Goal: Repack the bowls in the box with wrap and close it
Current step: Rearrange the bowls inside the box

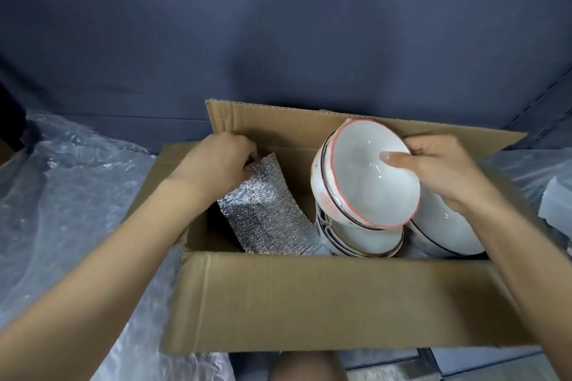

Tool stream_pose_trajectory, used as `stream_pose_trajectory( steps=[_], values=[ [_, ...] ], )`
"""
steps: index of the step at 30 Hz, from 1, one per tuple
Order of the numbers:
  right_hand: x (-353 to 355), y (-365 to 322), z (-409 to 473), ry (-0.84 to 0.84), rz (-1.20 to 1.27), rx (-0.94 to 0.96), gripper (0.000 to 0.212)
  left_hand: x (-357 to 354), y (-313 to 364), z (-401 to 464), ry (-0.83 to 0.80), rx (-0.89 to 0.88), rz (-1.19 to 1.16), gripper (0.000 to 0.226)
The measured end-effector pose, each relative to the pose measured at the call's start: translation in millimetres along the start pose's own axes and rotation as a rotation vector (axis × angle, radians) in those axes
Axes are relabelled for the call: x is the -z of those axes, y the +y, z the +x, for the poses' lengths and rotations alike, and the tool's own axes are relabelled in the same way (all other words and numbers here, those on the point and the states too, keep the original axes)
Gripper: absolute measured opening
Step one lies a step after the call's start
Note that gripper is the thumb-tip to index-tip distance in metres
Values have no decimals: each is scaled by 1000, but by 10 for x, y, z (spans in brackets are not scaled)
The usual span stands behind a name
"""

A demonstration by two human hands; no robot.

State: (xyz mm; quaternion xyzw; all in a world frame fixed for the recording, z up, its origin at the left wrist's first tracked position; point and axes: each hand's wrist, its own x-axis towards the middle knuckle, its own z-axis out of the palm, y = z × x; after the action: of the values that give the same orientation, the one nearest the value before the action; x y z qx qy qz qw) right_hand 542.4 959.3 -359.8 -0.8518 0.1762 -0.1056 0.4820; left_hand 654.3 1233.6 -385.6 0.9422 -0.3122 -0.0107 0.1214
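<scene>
Sitting open with all its flaps spread, the cardboard box point(309, 297) fills the middle of the head view, and no print or label can be read on it. Inside on the right are white bowls: the red-rimmed bowl point(371, 176) is tilted on its side with its hollow facing the camera, nested in a dark-rimmed bowl point(318, 176) behind it, above a low stack of bowls point(362, 241); another white bowl point(445, 232) lies just beside them at the right wall. A silver foil wrap point(266, 210) stands crumpled in the left half of the box.

The right hand point(445, 167) grips the red-rimmed bowl's far edge, thumb pressed inside it and fingers curled behind. The left hand point(223, 158) pinches the top of the foil wrap with curled fingers.

Clear bubble wrap point(68, 195) lies spread to the left of the box, and more shows at the right. A dark blue cloth backdrop point(278, 25) rises behind.
</scene>
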Motion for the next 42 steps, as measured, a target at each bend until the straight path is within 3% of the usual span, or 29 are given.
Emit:
stream_pose_trajectory(
  steps=[7,11,15,23,33,38,42],
  values=[
    [-55,-175,-14,-15,-14,18,19,241,-100,-297,376,-1,-106,19],
    [-183,-367,-23,-33,-18,52,14,352,-203,-454,533,-4,-158,27],
    [-417,-509,78,-110,-114,76,27,393,-258,-603,612,17,-173,31],
    [-906,-577,136,-301,-347,57,30,332,-489,-811,596,-3,-10,41],
    [-1145,-397,214,-362,-443,-35,42,225,-589,-963,513,51,17,49],
    [-1231,-348,227,-385,-499,-59,24,211,-577,-982,527,60,23,48],
    [-1260,-287,248,-403,-481,-90,23,209,-597,-988,514,64,14,49]
  ],
)
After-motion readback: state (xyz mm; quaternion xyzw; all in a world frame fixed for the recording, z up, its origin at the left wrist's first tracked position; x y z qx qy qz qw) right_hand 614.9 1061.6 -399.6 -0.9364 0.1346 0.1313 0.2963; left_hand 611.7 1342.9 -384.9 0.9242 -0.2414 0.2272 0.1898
